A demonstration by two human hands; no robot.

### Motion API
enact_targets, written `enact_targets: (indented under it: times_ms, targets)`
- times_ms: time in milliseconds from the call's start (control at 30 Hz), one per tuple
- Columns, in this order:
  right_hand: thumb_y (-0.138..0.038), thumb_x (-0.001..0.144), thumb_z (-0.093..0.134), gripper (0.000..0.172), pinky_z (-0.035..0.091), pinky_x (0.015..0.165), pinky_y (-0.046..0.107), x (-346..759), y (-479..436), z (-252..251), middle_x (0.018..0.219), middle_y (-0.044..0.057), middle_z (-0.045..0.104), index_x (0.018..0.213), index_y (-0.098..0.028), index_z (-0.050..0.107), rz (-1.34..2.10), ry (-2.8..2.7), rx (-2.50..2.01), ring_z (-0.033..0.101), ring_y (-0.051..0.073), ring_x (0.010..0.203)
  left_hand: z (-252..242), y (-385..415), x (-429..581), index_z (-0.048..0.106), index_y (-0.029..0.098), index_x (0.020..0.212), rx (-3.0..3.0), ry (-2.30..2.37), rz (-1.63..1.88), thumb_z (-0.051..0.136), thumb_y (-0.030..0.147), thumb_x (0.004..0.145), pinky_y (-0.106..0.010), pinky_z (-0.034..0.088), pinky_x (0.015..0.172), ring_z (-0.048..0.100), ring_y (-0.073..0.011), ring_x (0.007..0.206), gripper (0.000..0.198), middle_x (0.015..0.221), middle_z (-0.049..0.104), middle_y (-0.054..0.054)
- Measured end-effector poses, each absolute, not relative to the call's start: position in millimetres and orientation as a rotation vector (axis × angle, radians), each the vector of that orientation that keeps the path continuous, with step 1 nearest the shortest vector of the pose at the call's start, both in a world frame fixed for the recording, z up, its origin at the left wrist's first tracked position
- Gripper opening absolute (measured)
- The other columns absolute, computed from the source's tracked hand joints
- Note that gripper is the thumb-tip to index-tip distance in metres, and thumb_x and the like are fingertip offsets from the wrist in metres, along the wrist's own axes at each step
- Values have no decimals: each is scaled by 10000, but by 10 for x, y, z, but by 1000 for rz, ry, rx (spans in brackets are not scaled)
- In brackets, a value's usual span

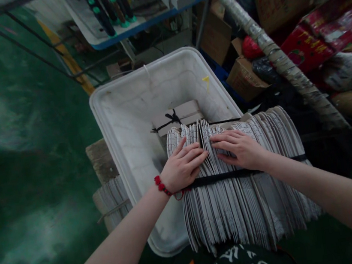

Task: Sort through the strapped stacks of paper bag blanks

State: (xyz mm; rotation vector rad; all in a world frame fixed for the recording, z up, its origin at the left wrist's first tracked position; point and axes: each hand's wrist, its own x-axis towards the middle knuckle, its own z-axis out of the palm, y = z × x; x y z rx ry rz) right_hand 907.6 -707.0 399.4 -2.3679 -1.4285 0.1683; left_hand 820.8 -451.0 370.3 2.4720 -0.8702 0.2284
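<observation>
Green floor (22, 126) at 9 o'clock, left hand (183, 165) and right hand (238, 149) lie open, gripping nothing, on a stiff, heavy-looking strapped card stack (247, 205), best held from underneath

**Support surfaces: green-coated floor (22, 126) and white plastic tub (141, 65)**

We take the floor as the base surface; a yellow painted line (67, 59) runs across it at upper left. The tub's base is hidden, so we cannot confirm that it stands directly on the floor. We note a bundle of card tied with black cord (175, 117) lying inside the tub, against its far wall. A large strapped stack of folded card (247, 209) rests across the tub's right rim. Against the left wall we find a wooden plank (101, 159) and a second card stack (112, 201). To the right, a blue pallet (216, 68) carries cardboard cartons (243, 79).
</observation>
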Motion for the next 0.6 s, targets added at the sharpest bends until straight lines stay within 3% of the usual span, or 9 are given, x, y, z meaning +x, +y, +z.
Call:
enact_targets:
  times_ms: [400, 600]
  targets:
    - [-312, 938, 574, 280, 420, 1081, 451, 9066, -7063, 3979, 1373, 45, 595, 1204, -238, 619, 164, -1428, -2379, 572, 236, 1221, 3709, -4521, 8209, 486, 244, 1397, 2495, -874, 223, 514, 206, 919, -536, 137, 1262, 478, -202, 1312, 480, 1227, 652, -14]
    - [-297, 924, 586, 294, 437, 1062, 462, 9069, -7050, 4003, 1363, 47, 604, 1211, -245, 626, 163, -1417, -2360, 581, 248, 1212, 3734, -4533, 8214, 570, 232, 1288, 2505, -861, 225, 519, 216, 916, -551, 183, 1252, 509, -210, 1273, 376, 1187, 654, -31]
